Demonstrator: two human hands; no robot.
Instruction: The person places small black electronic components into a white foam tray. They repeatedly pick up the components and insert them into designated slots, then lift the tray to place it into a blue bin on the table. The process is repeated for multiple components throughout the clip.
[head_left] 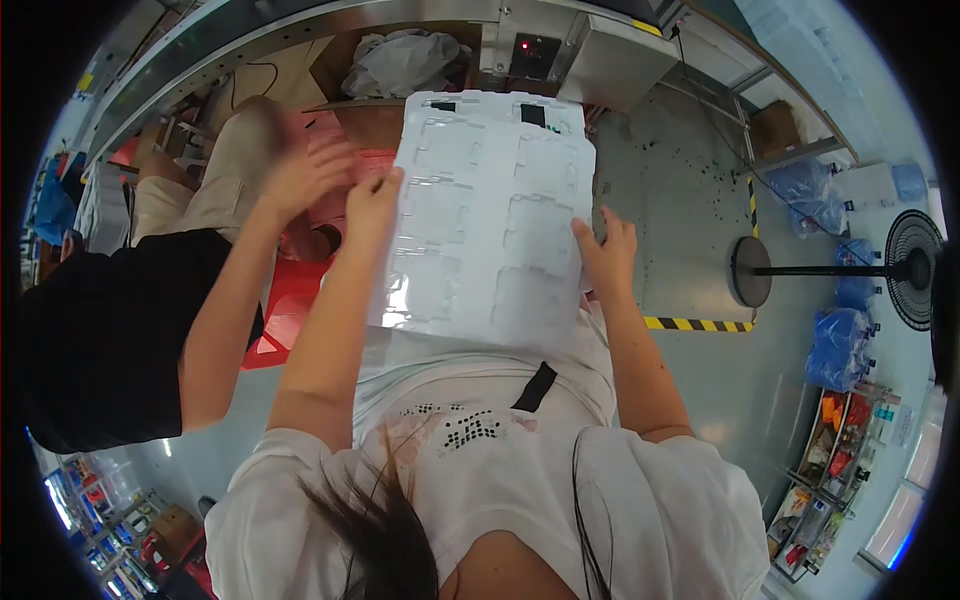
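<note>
A white moulded plastic tray point(490, 215) with rows of shallow rectangular pockets lies in front of my body, over my lap. Two small black pieces sit in its far pockets; the dark one at the right point(533, 117) is the larger. My left hand point(375, 205) grips the tray's left edge, thumb on top and the other fingers mostly hidden. At the right edge is my right hand point(608, 252), its thumb against the tray and its visible fingers apart, beyond the rim. The tray's near right corner looks blurred.
Close on my left, a co-worker in a black sleeve point(130, 335) reaches a hand point(310, 175) near my left wrist. A red crate point(285, 310) stands beneath. Ahead runs a metal bench edge point(505, 35). A standing fan point(910, 268) and floor tape point(700, 324) are at right.
</note>
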